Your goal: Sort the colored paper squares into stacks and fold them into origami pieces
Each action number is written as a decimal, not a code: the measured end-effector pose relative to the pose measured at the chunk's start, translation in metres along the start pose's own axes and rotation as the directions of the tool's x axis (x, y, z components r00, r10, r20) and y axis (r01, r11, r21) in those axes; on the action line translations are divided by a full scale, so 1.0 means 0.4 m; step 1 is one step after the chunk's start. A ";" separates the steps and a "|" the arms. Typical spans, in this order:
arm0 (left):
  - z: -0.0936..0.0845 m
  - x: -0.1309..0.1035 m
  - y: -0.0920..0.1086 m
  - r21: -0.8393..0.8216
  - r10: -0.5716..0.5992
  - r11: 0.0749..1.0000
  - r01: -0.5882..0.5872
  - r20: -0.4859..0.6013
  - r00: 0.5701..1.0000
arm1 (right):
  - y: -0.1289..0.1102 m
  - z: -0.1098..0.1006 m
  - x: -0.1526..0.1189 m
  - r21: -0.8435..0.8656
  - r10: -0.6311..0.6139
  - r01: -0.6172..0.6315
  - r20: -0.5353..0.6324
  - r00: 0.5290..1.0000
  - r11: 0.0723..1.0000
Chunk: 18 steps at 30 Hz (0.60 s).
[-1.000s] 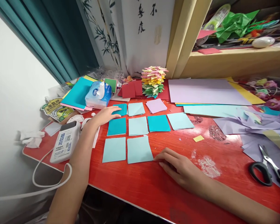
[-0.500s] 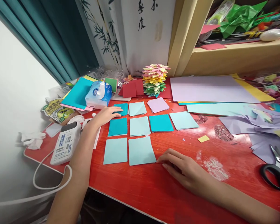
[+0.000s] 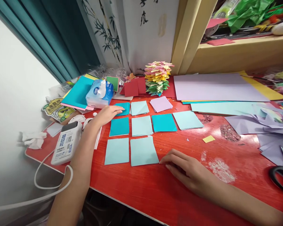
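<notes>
Several square paper stacks lie in rows on the red table (image 3: pixel 132 185). My left hand (image 3: pixel 108 115) rests with its fingertips on the small teal stack (image 3: pixel 125 108) at the back left, fingers stretched out and not gripping it. Curled loosely on the table, my right hand (image 3: pixel 182 166) has its fingertips at the front right corner of a large pale blue square (image 3: pixel 143 151), its fingers a little apart and nothing visible in them. Beside that lies another pale blue square (image 3: pixel 117 151). Behind are a teal square (image 3: pixel 163 122) and a lilac stack (image 3: pixel 160 104).
A white power bank (image 3: pixel 66 144) with a cable lies by my left forearm. Behind stand a tissue pack (image 3: pixel 99 94) and a folded-paper tower (image 3: pixel 158 78). Large lilac sheets (image 3: pixel 217 88) lie at the back right, black-handled scissors (image 3: pixel 281 175) at the right edge.
The view has shifted slightly. My left fingers have slid a little further over the small teal stack. My right hand stays by the corner of the large pale blue square.
</notes>
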<state>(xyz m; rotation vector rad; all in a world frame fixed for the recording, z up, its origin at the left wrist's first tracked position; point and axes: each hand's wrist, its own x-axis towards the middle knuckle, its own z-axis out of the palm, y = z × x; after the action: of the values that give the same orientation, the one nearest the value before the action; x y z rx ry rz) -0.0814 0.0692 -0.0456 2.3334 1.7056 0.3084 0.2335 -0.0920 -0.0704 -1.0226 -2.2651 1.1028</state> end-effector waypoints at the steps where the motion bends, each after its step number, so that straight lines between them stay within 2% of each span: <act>1: 0.000 -0.002 0.004 0.011 -0.010 1.000 0.011 -0.022 1.000 | 0.001 0.001 0.000 0.002 0.003 -0.003 0.003 1.000 1.000; 6: 0.004 -0.006 0.013 0.056 -0.030 0.998 0.037 -0.129 0.991 | 0.002 0.001 0.001 0.013 0.017 -0.018 0.019 1.000 1.000; 10: 0.018 0.006 0.001 0.089 0.014 0.996 0.002 -0.177 0.984 | 0.003 -0.001 0.001 0.024 0.032 -0.032 0.031 0.999 0.999; 15: 0.037 0.019 -0.011 0.111 0.011 0.994 0.015 -0.228 0.974 | 0.005 0.000 0.001 0.028 0.032 -0.033 0.030 0.999 0.999; 18: 0.026 0.015 -0.004 0.127 0.020 0.992 0.020 -0.312 0.950 | 0.002 0.000 0.000 0.032 0.031 -0.032 0.026 0.999 0.999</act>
<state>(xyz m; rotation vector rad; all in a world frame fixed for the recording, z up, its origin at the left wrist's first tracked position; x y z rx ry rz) -0.0777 0.0748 -0.0558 2.4839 1.9180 0.6153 0.2337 -0.0918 -0.0711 -1.0402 -2.2511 1.1684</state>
